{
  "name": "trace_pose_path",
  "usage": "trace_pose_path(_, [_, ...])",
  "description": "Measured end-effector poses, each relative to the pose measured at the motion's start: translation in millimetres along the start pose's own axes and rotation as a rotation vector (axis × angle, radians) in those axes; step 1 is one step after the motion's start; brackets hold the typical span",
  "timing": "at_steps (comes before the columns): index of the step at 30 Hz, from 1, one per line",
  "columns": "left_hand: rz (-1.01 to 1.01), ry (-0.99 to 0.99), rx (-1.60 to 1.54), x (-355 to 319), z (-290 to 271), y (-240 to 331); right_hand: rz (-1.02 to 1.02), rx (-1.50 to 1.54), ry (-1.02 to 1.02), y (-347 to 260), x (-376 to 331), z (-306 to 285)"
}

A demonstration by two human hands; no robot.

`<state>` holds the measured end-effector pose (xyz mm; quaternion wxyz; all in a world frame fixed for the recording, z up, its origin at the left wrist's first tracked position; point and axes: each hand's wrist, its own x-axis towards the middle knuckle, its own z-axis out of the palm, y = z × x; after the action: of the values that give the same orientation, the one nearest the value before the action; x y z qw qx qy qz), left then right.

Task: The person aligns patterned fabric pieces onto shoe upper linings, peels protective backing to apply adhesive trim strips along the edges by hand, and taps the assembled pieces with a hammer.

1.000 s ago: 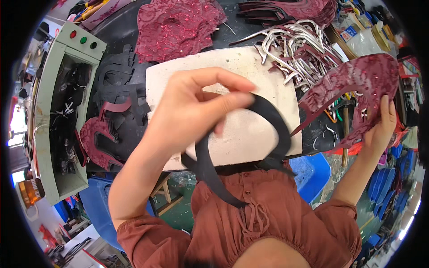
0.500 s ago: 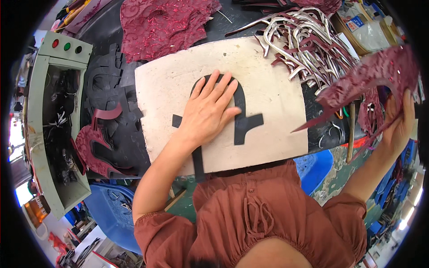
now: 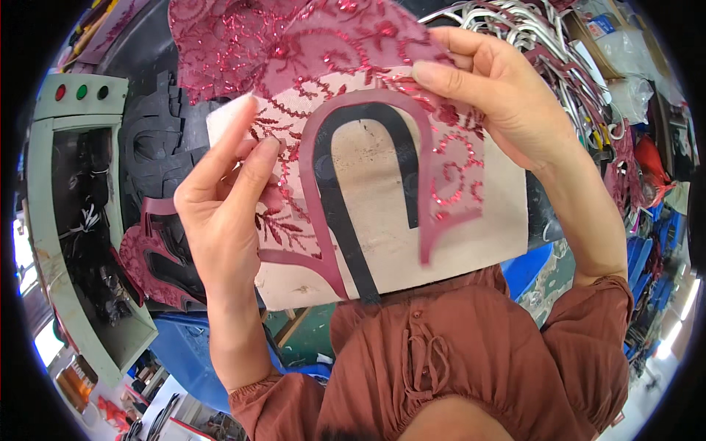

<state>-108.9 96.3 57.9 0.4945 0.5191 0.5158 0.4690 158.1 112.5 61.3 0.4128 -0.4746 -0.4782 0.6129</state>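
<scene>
In both hands I hold a sheer burgundy embroidered fabric piece with red sequins and a U-shaped cut-out edged in a plain burgundy band. My left hand is closed on its left side, thumb in front. Thumb and fingers of my right hand pinch its upper right part. Under the fabric lies a beige board. A black U-shaped strip shows through the cut-out, its long left leg reaching the board's near edge. The fabric's band runs roughly around the strip's curve. Whether the two touch, I cannot tell.
Left of the board lie black cut pieces and burgundy cut pieces. A grey-green box with buttons stands at far left. White and burgundy strips are heaped at the back right. Blue tubs sit below the table.
My right hand has brought the burgundy piece from the right over the board. My left hand has lifted off the black strip, moved left and taken hold of the fabric.
</scene>
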Motion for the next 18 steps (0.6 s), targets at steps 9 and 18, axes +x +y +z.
trace_pose_path(9, [-0.136, -0.02, 0.142, 4.5, 1.8, -62.1, -0.023, -0.411, 0.253, 63.7, 24.1, 1.8])
trace_pose_path(18, [-0.173, 0.001, 0.205, 9.7, 5.0, -68.3, -0.118, -0.462, 0.312, 75.8, 29.3, 7.1])
